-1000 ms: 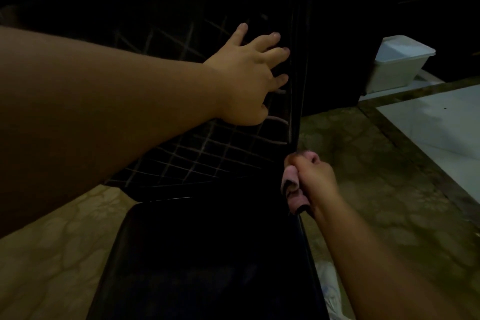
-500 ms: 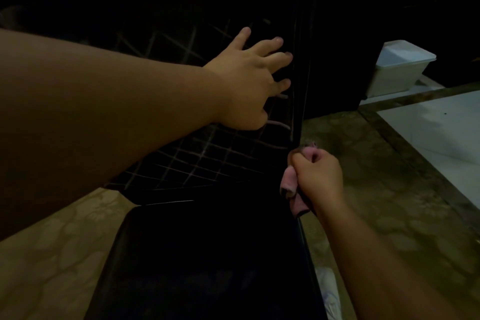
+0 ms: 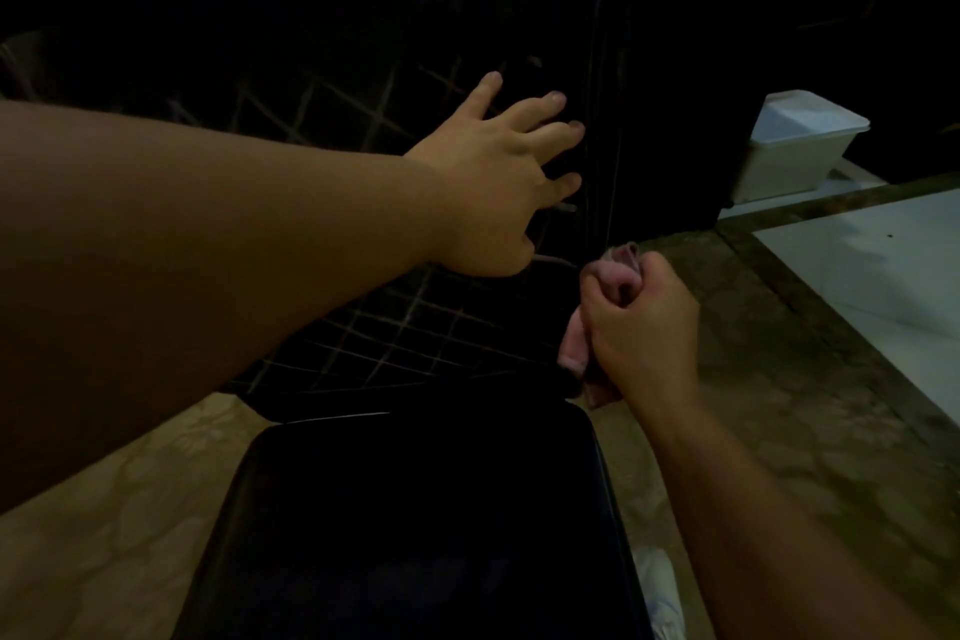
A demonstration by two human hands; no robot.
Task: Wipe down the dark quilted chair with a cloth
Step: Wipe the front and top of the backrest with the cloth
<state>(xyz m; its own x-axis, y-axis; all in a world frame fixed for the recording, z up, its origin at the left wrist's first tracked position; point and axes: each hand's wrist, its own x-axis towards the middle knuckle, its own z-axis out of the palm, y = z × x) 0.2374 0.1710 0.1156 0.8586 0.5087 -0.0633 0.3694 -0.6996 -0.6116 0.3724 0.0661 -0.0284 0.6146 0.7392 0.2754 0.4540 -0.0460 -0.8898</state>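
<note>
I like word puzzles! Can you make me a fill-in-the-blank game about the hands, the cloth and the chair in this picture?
1. The right hand grips a bunched ____ cloth.
2. The left hand rests with fingers spread on the quilted chair ____.
3. The lidded box on the floor is ____.

Missing words: pink; back; white

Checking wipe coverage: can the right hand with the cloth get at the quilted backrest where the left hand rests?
Probably yes. The right hand holds the cloth by the backrest edge; only the left hand covers that patch.
</note>
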